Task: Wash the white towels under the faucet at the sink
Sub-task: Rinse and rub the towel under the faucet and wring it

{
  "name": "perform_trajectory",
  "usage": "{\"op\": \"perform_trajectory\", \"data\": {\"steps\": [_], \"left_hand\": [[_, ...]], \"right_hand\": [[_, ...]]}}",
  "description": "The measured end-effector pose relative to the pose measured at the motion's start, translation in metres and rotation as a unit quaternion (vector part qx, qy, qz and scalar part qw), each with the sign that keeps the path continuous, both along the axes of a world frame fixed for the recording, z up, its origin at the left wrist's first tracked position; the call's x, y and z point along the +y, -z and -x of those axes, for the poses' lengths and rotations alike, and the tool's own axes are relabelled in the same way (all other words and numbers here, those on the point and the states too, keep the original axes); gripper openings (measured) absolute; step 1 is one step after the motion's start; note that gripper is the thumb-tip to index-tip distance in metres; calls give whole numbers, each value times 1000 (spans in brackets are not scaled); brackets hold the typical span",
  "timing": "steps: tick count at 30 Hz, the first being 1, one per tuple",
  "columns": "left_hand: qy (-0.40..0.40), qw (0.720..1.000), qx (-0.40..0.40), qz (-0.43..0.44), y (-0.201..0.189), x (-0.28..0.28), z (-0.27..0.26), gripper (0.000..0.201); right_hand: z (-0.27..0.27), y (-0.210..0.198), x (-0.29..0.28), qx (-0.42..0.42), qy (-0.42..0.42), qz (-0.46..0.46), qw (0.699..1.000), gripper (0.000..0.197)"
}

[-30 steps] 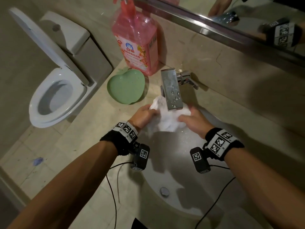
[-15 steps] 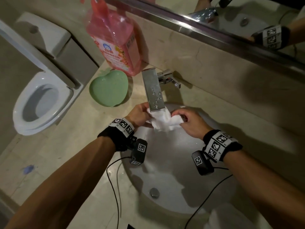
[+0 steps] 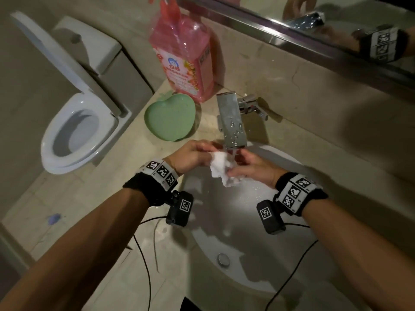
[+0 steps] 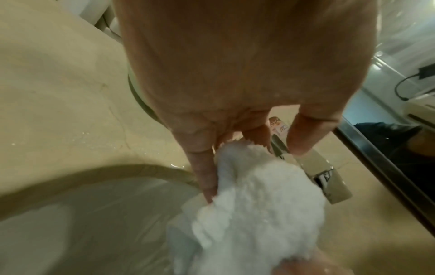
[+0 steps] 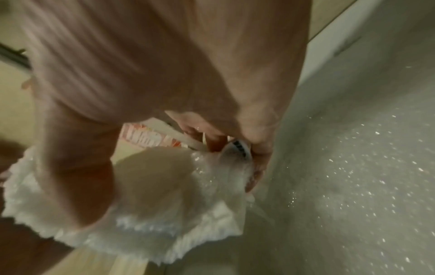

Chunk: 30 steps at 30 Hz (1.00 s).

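Note:
A small white towel (image 3: 221,168) hangs bunched between both hands, just below the spout of the chrome faucet (image 3: 231,122), over the white sink (image 3: 247,277). My left hand (image 3: 193,154) pinches its upper left edge; the left wrist view shows the fluffy towel (image 4: 259,204) running from my fingers (image 4: 204,178) toward the spout (image 4: 327,178). My right hand (image 3: 249,168) grips the towel's lower right part. In the right wrist view the wet towel (image 5: 169,210) lies under my thumb, with water running from the spout onto it and droplets on the basin wall.
A pink soap bottle (image 3: 184,59) stands on the counter behind a green heart-shaped dish (image 3: 171,118), left of the faucet. A toilet (image 3: 74,129) with raised lid sits further left. The mirror (image 3: 336,23) runs along the back wall. The drain (image 3: 223,259) lies near the basin's front.
The towel has been gathered into a smaller bunch and my hands have come closer together under the spout. My head view has shifted slightly.

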<state>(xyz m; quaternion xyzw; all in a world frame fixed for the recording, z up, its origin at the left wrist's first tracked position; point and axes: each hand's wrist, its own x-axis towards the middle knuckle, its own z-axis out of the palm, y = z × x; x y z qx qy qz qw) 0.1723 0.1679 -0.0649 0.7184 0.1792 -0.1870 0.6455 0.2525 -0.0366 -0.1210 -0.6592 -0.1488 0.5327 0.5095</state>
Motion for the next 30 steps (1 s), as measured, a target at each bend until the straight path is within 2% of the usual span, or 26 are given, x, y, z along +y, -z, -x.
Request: {"op": "perform_trajectory", "data": {"steps": [2,5,7,11,13,15,16,20,21,22,24,25,26,28,30], "left_hand": [[-13,1000,7,-1,-2,2,2,15],[49,994,-27,-95,1,5,6,6],[87,983,-34,-157,4,4,8,18],[104,968,-15,-229,9,-4,6,48],[132,956,2,-260,13,-12,0,67],[175,949,40,-260,16,-25,-10,86],[189,943,51,-267,20,-32,-15,87],[228,888,36,-398,30,-50,-34,48],[234,886,34,-399,33,-52,-38,42],[241,888,34,-390,35,-54,-41,39],[237,897,22,-373,38,-56,-45,37],[233,899,10,-371,39,-58,-46,37],[235,897,6,-374,38,-60,-47,37],[215,903,-12,-371,41,-60,-46,39],[222,906,-28,-360,37,-61,-44,40]], "right_hand": [[0,4,6,-23,-34,22,999,90],[4,7,13,-126,-80,76,986,86],[6,9,16,-198,-95,122,968,68],[-1,13,9,-234,-80,140,959,35],[-4,11,4,-275,-87,153,945,31],[-5,10,2,-328,-100,145,928,41],[-6,9,2,-356,-98,135,919,47],[-10,7,-6,-454,-74,144,876,48],[-12,8,-10,-437,-64,150,885,48],[-13,9,-14,-389,-43,152,908,51],[-16,9,-21,-239,17,152,959,68],[-18,8,-23,-157,43,151,975,80],[-19,6,-25,-74,58,148,984,89],[-22,4,-23,58,67,124,988,93],[-23,3,-17,68,57,118,989,83]]}}
